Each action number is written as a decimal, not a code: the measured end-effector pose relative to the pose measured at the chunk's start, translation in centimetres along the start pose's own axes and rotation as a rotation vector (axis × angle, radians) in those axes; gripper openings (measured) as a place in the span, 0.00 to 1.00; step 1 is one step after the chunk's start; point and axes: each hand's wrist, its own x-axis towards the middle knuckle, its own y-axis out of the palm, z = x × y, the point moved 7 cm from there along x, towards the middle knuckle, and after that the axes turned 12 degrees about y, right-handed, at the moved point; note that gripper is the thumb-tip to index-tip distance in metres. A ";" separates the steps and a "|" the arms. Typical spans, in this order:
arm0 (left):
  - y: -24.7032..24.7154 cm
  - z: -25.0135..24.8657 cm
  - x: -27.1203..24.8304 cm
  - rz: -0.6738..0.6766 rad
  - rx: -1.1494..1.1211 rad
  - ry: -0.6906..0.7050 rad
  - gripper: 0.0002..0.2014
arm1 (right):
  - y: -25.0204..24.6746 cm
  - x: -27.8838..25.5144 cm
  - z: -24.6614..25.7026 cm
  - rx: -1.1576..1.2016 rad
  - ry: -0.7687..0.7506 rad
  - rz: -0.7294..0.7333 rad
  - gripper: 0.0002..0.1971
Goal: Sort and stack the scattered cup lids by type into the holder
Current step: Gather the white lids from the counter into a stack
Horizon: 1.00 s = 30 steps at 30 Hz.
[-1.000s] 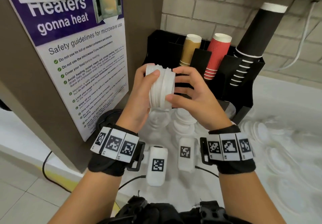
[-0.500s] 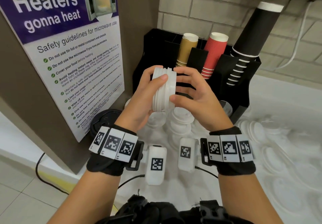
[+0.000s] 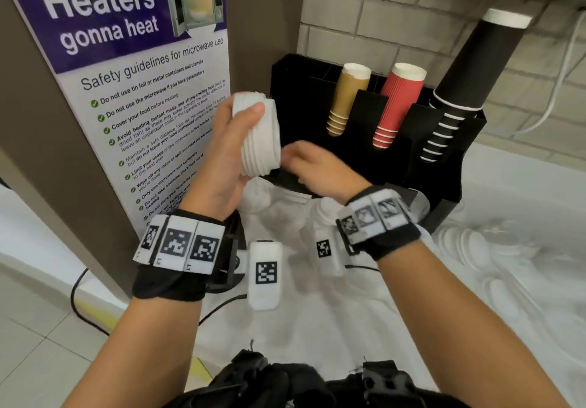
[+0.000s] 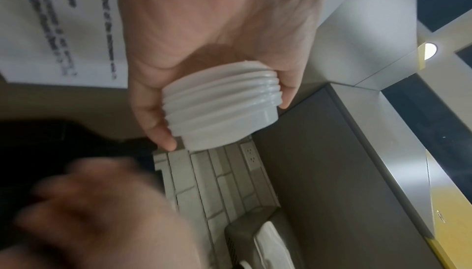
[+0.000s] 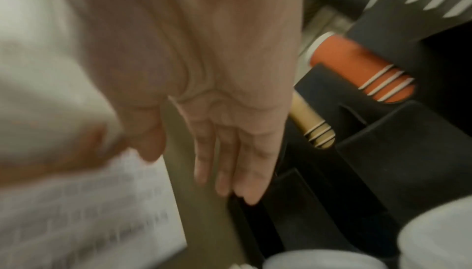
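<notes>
My left hand [image 3: 234,147] grips a stack of white cup lids [image 3: 258,134], thumb on top and fingers below; the left wrist view shows the same lid stack [image 4: 222,109] nested and tilted in my left hand [image 4: 219,83]. My right hand [image 3: 312,166] is off the stack, blurred, fingers straight and empty, just right of and below it, in front of the black holder [image 3: 444,160]. In the right wrist view my right hand [image 5: 230,152] points open over the holder's front compartments [image 5: 357,172]. More white lid stacks [image 3: 323,214] stand in the holder's front.
The holder carries tan cups [image 3: 347,99], red cups [image 3: 398,103] and black cups [image 3: 469,68] in its back slots. Loose white lids [image 3: 469,245] lie scattered on the white counter to the right. A brown panel with a microwave poster [image 3: 142,90] stands at the left.
My right hand has let go of the lid stack and dropped down to the right. My left hand alone now holds the stack, lifted slightly up and left.
</notes>
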 end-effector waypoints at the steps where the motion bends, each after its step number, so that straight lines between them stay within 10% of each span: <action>1: -0.4 -0.3 0.2 -0.008 -0.001 0.008 0.24 | 1.9 1.3 -0.3 -0.225 0.002 0.082 0.16; 11: -1.6 -1.1 0.4 -0.017 0.041 0.034 0.22 | 11.3 8.9 -1.8 -1.168 -0.089 0.110 0.40; 17: -1.9 -1.4 0.5 -0.025 0.056 0.047 0.23 | 10.0 9.3 -1.6 -1.153 -0.081 0.064 0.44; 22: -2.0 -1.3 0.7 -0.031 0.056 0.043 0.22 | 7.4 8.0 -1.1 -0.851 -0.054 0.359 0.41; 30: -1.7 -1.1 0.6 -0.030 0.052 0.049 0.17 | 10.5 10.9 -4.4 -1.086 -0.032 0.189 0.46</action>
